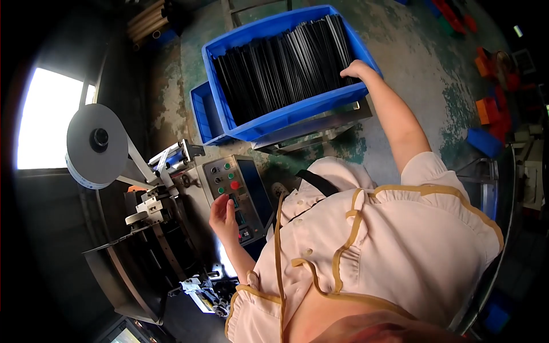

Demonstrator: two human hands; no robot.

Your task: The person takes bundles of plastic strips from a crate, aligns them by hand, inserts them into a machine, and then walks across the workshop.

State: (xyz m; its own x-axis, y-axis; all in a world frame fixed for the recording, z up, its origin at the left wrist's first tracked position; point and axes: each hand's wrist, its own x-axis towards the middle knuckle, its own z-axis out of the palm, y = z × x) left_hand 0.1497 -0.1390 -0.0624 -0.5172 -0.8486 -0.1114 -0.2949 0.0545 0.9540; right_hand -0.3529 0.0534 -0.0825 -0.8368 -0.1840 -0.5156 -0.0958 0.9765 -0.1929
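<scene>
My right hand (360, 70) is at the right end of a large blue crate (274, 127), closed over its rim near the corner. One digit shows on the inner side; the rest of the fingers are partly hidden. Long thin black strips (286, 63) stand packed in rows inside that crate. My left hand (223, 217) hovers over a machine's control panel (226, 171), fingers loosely curved, thumb apart, nothing in it. Round green, black and red buttons and a dark screen (254, 188) are on the panel.
A smaller blue bin (209, 114) sits beside the crate, which rests on a metal stand (314, 128). To the left, a large white reel (97, 146) feeds tape into the machine. Orange and red bins (489, 111) are at the far right, cardboard tubes (148, 26) at upper left.
</scene>
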